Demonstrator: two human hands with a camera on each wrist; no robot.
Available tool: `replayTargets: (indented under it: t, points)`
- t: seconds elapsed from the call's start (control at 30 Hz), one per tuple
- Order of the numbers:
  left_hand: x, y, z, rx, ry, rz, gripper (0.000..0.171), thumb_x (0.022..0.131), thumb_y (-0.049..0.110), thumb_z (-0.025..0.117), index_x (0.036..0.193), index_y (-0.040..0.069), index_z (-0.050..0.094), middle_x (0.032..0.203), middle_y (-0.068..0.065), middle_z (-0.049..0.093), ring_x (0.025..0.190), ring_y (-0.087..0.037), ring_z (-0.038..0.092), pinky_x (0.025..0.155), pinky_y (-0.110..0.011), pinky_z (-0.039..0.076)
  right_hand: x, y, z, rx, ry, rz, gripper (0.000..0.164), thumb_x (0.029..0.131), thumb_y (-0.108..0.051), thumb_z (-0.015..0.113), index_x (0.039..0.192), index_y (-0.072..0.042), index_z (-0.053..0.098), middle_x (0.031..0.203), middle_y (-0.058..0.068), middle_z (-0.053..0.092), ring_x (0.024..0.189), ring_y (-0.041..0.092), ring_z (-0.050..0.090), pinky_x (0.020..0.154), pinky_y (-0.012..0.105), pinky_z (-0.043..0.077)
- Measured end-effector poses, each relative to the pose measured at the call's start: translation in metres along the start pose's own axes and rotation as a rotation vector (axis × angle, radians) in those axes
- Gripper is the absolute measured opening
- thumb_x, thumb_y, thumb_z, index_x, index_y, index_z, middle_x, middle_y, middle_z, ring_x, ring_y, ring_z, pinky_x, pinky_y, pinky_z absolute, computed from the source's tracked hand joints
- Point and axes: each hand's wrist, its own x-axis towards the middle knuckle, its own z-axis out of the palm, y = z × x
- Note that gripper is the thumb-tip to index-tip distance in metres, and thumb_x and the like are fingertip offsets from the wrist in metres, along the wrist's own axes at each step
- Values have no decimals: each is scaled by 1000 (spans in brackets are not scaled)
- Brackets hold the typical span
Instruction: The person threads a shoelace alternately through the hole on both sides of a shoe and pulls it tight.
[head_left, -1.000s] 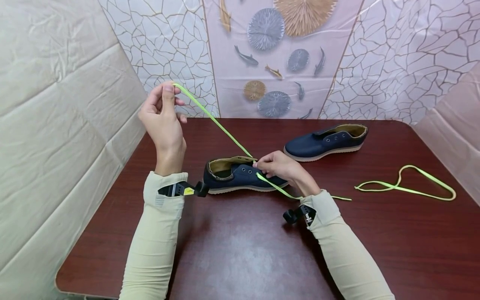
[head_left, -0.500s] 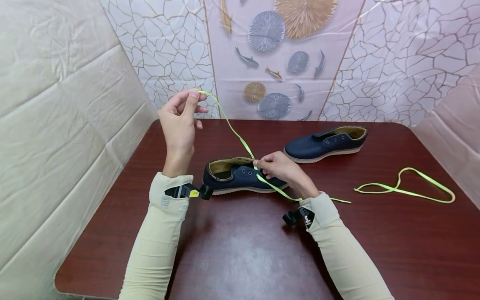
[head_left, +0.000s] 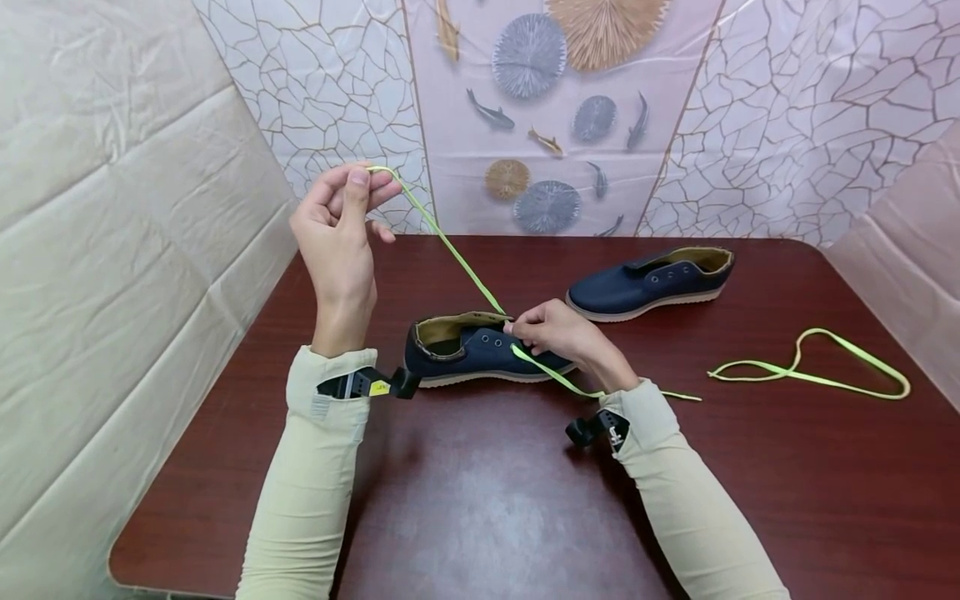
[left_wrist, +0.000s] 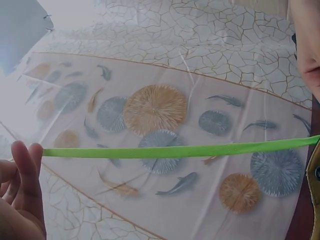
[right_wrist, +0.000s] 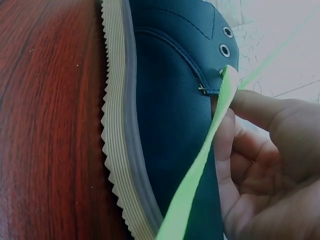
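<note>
In the head view, a navy blue shoe [head_left: 480, 362] stands on the table, its toe pointing right. A neon green shoelace [head_left: 453, 252] runs up from it to my raised left hand [head_left: 337, 242], which pinches the lace's end between thumb and fingers. My right hand [head_left: 566, 337] grips the shoe at the front of its opening; in the right wrist view its thumb lies beside the lace and its fingers [right_wrist: 225, 170] go behind the upper. The lace leaves the eyelet nearest the toe, and two bare eyelets [right_wrist: 224, 50] show above it. The other end passes beneath my right wrist.
A second navy shoe [head_left: 645, 287], without a lace, stands behind and to the right. Another green shoelace [head_left: 840, 385] lies in a loose loop on the right of the dark red table [head_left: 480, 500]. Patterned cloth [head_left: 360, 75] hangs behind the table.
My left hand dipped and shifted right half a second ago, with the lace slack. Now it is higher and further left, the lace straighter. My right hand stays at the shoe.
</note>
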Motion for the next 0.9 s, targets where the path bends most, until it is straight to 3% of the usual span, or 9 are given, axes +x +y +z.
replayTargets:
  t: [0.1,0.33,0.47,0.57,0.73,0.9]
  points:
    - [-1,2,2,-12,6,29,9,101,5,70,100,-3,74,92,-18,77,85,-26,79,47,-26,52,0,0,0,15,20,14,24,105,-23,69,90,-5,74,84,2,56,83,17,56,73,24,54]
    - [-3,5,1,23,11,191,13,104,4,65,104,-7,71,95,-21,77,88,-31,79,54,-29,58,0,-2,-1,18,8,20,22,105,-22,69,97,-3,75,93,5,60,89,19,57,75,24,55]
    - [-4,6,2,9,-1,188,12,104,4,66,103,-6,72,95,-22,77,88,-32,79,55,-30,59,0,-1,-1,2,10,10,22,105,-23,69,96,-3,75,90,4,59,87,19,58,75,25,55]
    - [-5,3,2,69,-75,153,11,103,6,68,101,-4,73,95,-21,78,87,-30,79,55,-31,59,0,-1,0,22,29,12,24,106,-23,67,98,-2,74,88,3,58,85,18,58,73,25,56]
    - [-10,-8,3,242,-263,0,15,101,11,73,103,-3,76,98,-16,80,87,-21,80,57,-31,60,-7,-8,-1,43,79,-4,29,108,-26,62,104,-1,75,82,3,53,77,18,52,66,25,53]
    - [-14,-18,5,292,-393,-61,18,102,12,72,107,-4,76,99,-16,80,87,-20,80,59,-33,60,-15,-23,-2,109,7,-138,32,110,-25,59,108,3,74,77,3,51,66,14,44,62,25,43]
